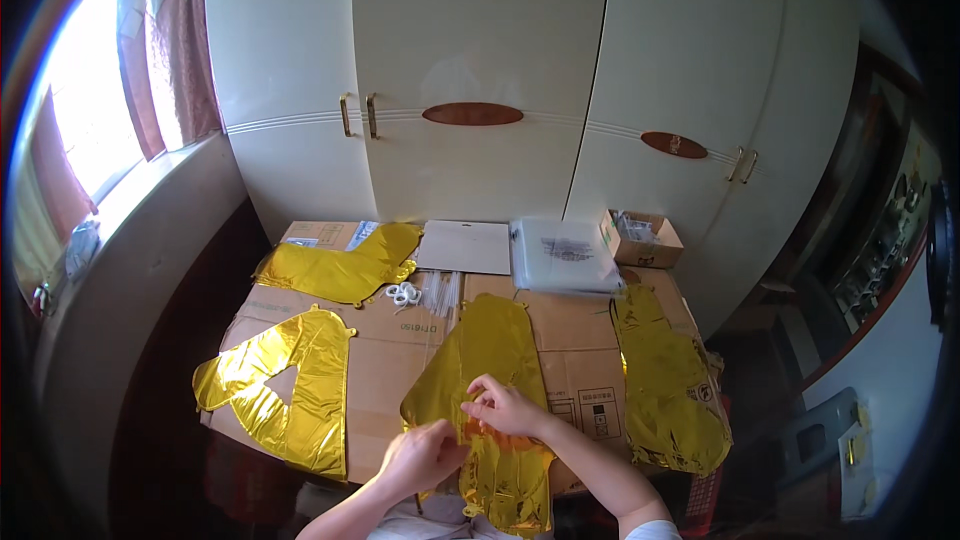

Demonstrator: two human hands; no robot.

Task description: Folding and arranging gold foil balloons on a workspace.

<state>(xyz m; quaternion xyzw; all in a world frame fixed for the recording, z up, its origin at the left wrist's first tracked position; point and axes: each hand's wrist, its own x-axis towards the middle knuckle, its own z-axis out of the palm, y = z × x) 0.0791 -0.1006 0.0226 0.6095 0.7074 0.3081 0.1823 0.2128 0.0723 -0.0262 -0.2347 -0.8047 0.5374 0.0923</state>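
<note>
A flat gold foil balloon lies lengthwise in front of me, its lower part crinkled and hanging over the near edge of the cardboard. My left hand is closed at the balloon's left side, fingers curled inward on the foil; the fingertips are partly hidden. Just above the foil is my right hand, its fingers bent and apart, with nothing visible between them. To the left lies another flat gold balloon with a triangular hole. A gold balloon rests at the back left, and one more gold balloon on the right.
Cardboard covers the work surface. At the back are white ribbon rolls, clear straws, a grey board, a stack of clear plastic bags and a small carton. A white wardrobe stands behind.
</note>
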